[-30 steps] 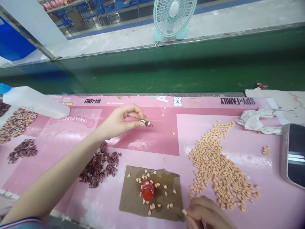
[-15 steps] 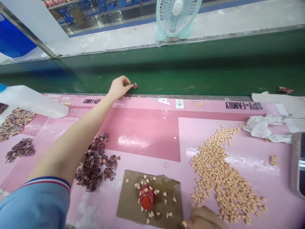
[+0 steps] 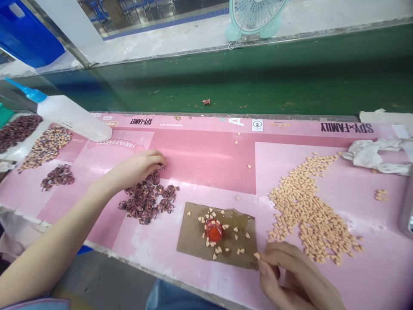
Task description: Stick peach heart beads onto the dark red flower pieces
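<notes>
At the far edge of a pile of small dark maroon pieces (image 3: 145,202), my left hand (image 3: 143,165) has its fingers bent together on one of them, mostly hidden under the fingertips. My right hand (image 3: 293,269) pinches a small tan heart-shaped piece (image 3: 257,255) between thumb and finger. Beside it lies a brown card (image 3: 193,241), wet-looking in places, with a small red cup-like item (image 3: 214,231) and several tan hearts scattered on it. To the right spreads a large heap of tan hearts (image 3: 309,211).
A single maroon piece (image 3: 206,102) lies on the green belt (image 3: 290,86). A white bottle with a blue nozzle (image 3: 74,116) leans at the left, near mixed tan-and-dark pieces (image 3: 48,146). Crumpled white tissue (image 3: 371,155) lies at the right. A mint fan (image 3: 256,17) stands behind the belt.
My left hand has drawn back from the belt to the maroon pile, leaving a maroon piece on the belt. The view has shifted, and my right hand, with its tan heart, shows more fully.
</notes>
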A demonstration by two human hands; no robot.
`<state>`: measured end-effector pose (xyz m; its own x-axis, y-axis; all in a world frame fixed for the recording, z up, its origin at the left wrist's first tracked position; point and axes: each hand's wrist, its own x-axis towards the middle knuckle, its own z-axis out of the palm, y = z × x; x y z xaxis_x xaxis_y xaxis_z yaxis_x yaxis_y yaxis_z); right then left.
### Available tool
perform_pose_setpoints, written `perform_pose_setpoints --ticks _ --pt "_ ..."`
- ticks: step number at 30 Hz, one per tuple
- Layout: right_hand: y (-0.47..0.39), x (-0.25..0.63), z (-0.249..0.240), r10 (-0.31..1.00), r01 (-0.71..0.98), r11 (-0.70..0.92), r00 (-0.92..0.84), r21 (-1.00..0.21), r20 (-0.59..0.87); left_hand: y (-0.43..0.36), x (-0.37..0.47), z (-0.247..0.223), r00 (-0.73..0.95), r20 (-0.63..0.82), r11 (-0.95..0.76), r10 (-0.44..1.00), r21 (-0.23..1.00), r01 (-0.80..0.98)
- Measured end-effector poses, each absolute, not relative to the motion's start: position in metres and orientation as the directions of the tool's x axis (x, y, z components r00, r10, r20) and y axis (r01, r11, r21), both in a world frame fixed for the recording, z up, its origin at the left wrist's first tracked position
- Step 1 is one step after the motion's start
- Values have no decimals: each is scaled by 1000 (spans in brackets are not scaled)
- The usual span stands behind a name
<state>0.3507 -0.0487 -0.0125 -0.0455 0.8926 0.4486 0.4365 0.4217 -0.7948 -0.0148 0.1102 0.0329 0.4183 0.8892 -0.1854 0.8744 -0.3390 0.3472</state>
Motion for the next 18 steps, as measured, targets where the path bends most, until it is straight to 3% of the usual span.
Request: perform_pose_setpoints --ticks 7,18 --pt "-50 344 -21 899 394 358 101 -846 427 130 -8 30 386 -156 -337 909 270 902" --pt "-48 344 -28 895 440 350 102 -827 434 168 -10 18 313 -10 -301 950 244 922"
